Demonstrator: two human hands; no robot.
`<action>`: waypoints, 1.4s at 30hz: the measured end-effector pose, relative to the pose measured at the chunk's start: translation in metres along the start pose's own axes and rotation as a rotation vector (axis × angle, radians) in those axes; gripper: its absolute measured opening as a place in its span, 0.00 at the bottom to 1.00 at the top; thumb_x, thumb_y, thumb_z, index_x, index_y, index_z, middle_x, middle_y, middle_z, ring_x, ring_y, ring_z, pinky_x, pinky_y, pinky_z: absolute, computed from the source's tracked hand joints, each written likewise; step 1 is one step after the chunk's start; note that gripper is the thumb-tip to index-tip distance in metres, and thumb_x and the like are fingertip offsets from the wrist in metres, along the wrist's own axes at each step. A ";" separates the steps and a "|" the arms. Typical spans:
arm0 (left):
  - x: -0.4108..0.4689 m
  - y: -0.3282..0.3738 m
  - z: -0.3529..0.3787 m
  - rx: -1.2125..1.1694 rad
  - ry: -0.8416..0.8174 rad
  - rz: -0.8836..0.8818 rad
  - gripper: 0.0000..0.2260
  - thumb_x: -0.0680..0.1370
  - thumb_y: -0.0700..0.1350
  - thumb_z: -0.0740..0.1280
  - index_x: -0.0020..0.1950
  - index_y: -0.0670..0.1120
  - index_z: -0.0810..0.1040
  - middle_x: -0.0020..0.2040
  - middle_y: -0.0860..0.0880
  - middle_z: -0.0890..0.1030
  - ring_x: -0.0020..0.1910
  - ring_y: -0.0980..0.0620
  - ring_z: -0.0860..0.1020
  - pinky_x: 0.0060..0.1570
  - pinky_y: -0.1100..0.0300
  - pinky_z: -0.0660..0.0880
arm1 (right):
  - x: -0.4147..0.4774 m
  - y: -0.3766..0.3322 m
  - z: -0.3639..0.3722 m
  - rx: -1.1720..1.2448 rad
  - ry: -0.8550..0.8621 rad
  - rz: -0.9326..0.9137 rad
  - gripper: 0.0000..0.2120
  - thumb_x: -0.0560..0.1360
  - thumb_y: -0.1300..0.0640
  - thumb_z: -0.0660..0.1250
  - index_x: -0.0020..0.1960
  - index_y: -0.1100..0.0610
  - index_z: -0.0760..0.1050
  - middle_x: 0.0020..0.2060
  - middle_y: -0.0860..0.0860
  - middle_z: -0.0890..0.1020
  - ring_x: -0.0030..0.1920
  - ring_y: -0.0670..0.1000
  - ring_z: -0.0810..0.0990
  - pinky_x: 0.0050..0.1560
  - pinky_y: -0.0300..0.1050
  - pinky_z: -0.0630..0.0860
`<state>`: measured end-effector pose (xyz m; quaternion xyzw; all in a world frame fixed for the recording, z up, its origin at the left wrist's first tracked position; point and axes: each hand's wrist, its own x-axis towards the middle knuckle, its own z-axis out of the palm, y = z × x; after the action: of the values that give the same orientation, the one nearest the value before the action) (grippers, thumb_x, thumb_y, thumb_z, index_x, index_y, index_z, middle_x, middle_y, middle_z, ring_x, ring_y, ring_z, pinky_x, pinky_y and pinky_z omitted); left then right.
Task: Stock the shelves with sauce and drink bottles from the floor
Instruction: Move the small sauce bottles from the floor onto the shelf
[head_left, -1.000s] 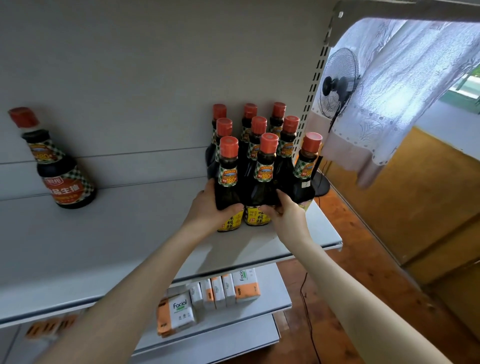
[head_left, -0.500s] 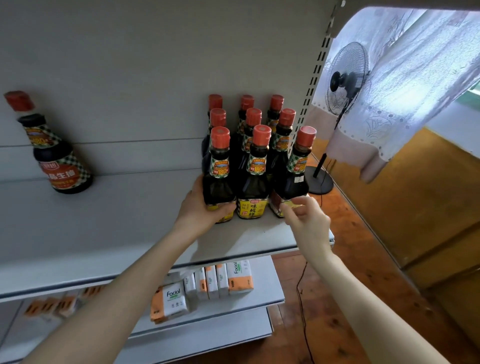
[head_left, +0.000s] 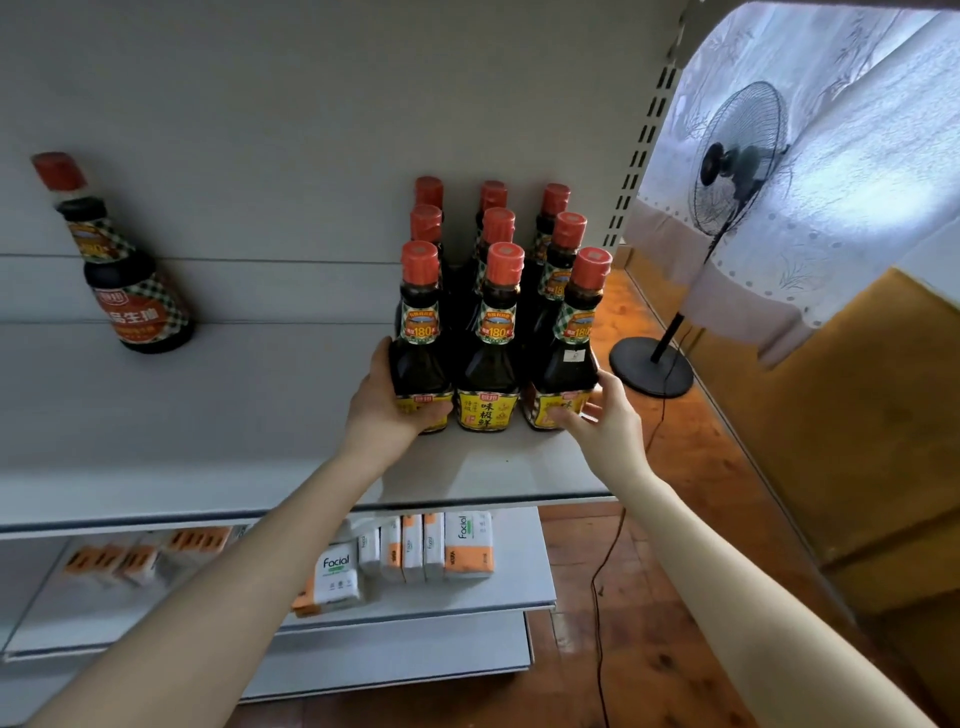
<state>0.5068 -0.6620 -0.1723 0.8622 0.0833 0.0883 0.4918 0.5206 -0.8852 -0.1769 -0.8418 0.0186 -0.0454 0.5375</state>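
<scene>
- Dark glass is filling the left hand (head_left: 387, 402), whose grip is wrapping the base of the front-left sauce bottle (head_left: 420, 343), thumb across the yellow label and fingers hidden behind the bottle.
- Right hand (head_left: 605, 415) is resting against the front-right sauce bottle (head_left: 569, 348), its fingers spread apart and touching the lower label and side without closing around it.
- Between those two bottles the front-middle sauce bottle (head_left: 491, 348) is standing upright, untouched, its yellow label facing the camera.
- All three are forming the front row of a bottle cluster (head_left: 493, 291), nine red-capped bottles standing close together in three rows.
- That cluster is sitting near the right end of the grey shelf (head_left: 234, 415), set back a little from the shelf's front edge.
- Far to the left of the cluster a lone sauce bottle (head_left: 127, 270) with a red label is standing close to the back panel, well apart from the rest.
- Below the cluster, on a lower shelf (head_left: 467, 592), orange-and-white tissue packs (head_left: 426, 545) are lying in a row.
- Right of the cluster, beyond the shelf's end, a black standing fan (head_left: 727, 208) is standing on the wooden floor (head_left: 675, 519) before a white curtain (head_left: 857, 156).
</scene>
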 end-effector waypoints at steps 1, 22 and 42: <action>0.001 0.000 0.000 0.004 -0.002 -0.009 0.40 0.68 0.45 0.75 0.74 0.48 0.56 0.67 0.47 0.73 0.65 0.45 0.71 0.55 0.59 0.67 | 0.001 0.000 0.000 -0.005 0.003 -0.006 0.26 0.71 0.62 0.71 0.66 0.58 0.65 0.48 0.48 0.75 0.49 0.47 0.74 0.43 0.34 0.68; 0.003 -0.007 0.004 -0.032 -0.001 -0.048 0.44 0.67 0.46 0.76 0.75 0.48 0.52 0.69 0.48 0.70 0.67 0.46 0.70 0.58 0.58 0.67 | 0.011 0.004 -0.001 0.013 -0.112 0.011 0.28 0.70 0.58 0.72 0.67 0.55 0.64 0.51 0.46 0.74 0.50 0.46 0.73 0.38 0.31 0.69; 0.009 -0.011 -0.004 -0.158 -0.161 -0.058 0.41 0.66 0.36 0.76 0.73 0.47 0.57 0.67 0.49 0.70 0.58 0.56 0.69 0.55 0.61 0.66 | 0.028 0.025 0.002 0.034 -0.235 0.014 0.26 0.70 0.61 0.72 0.63 0.56 0.65 0.51 0.47 0.76 0.55 0.50 0.75 0.54 0.44 0.72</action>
<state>0.5142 -0.6505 -0.1794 0.8223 0.0613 0.0108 0.5657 0.5489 -0.8961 -0.1984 -0.8319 -0.0396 0.0570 0.5506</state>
